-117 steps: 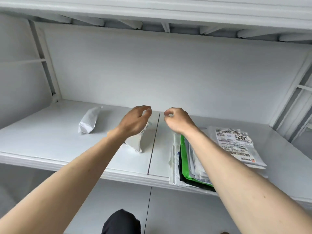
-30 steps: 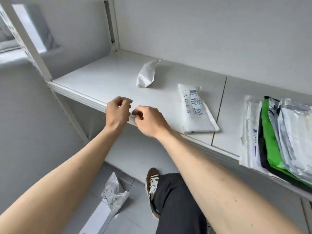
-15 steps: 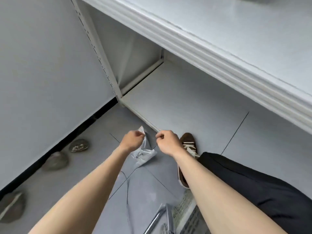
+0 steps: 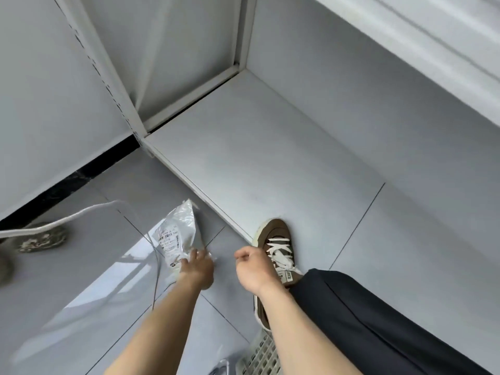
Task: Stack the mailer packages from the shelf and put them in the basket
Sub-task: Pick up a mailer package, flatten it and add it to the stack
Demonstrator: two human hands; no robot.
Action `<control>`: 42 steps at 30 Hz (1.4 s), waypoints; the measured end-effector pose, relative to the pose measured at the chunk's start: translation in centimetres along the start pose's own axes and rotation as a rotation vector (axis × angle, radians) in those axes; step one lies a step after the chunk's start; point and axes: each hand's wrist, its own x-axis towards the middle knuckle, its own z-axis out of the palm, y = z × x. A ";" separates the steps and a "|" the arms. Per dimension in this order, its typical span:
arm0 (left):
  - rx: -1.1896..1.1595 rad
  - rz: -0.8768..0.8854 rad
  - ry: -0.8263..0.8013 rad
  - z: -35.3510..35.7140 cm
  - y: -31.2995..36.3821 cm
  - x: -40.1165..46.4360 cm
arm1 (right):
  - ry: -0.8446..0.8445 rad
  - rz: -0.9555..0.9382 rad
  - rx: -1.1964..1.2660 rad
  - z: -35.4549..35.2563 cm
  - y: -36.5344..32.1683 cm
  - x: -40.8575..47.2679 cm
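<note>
A clear plastic mailer package [image 4: 176,236] with a printed label lies on the grey floor tiles beside the shelf's bottom corner. My left hand [image 4: 198,269] reaches down to it, and its fingers close on the package's near corner. My right hand [image 4: 253,269] hovers a little to the right, above my shoe, curled into a loose fist with nothing in it. A corner of the white lattice basket [image 4: 261,355] shows at the bottom edge, by my right forearm. The upper shelf's mailers are out of view.
The bottom shelf board [image 4: 270,158] and the white upright post [image 4: 113,85] stand just beyond the package. My brown shoe [image 4: 276,247] rests against the shelf edge. A white cable [image 4: 67,219] crosses the floor on the left, near a patterned slipper [image 4: 40,239].
My view dropped from the upper shelf to the floor. Both hands came down from the shelf edge, and the left hand has moved onto the package on the floor.
</note>
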 end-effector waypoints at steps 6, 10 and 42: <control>-0.137 0.011 0.122 -1.6 1.2 -2.1 | 0.001 -0.019 0.012 -1.0 -0.8 -0.8; -0.560 -0.032 0.258 -6.5 1.8 -6.1 | 0.075 -0.093 0.008 -3.1 -2.9 -3.6; -1.030 1.051 0.755 -38.9 14.4 -66.3 | 0.854 -0.671 -0.007 -30.0 -12.0 -51.7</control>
